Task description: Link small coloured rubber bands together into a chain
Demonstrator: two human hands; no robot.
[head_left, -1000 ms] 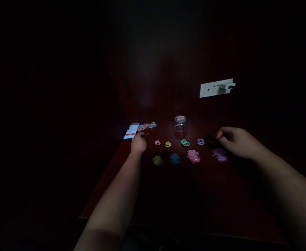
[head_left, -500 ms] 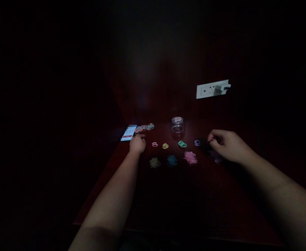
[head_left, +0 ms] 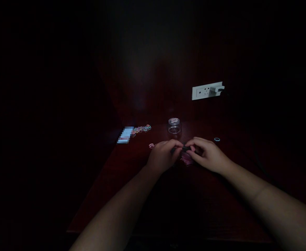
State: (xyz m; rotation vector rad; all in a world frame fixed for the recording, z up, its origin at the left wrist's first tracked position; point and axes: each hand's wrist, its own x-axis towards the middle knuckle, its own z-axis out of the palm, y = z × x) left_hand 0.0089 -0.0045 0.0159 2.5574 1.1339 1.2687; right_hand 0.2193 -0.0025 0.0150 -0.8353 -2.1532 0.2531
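My left hand (head_left: 165, 156) and my right hand (head_left: 207, 154) meet over the middle of the dark red table, fingertips pinched and almost touching. Whatever sits between them is too small and dim to make out. Just below the fingertips lies a heap of pink elastic bands (head_left: 186, 159), partly covered by the right hand. A pair of pink hair ties (head_left: 151, 145) shows beside my left hand, and a single light blue hair tie (head_left: 217, 139) rests beyond my right hand. The other small colour groups are hidden behind the hands or lost in shadow.
Behind the hands stands a clear lidded jar (head_left: 174, 126). A lit phone (head_left: 125, 135) lies at the table's left edge, with a mixed pile of hair ties (head_left: 142, 129) alongside. On the back wall is a socket panel (head_left: 207, 91) with a plug in it.
My left hand has left the mixed pile and moved right; my right hand has come left to meet it. The light blue hair tie on the right now shows. The view shifted slightly.
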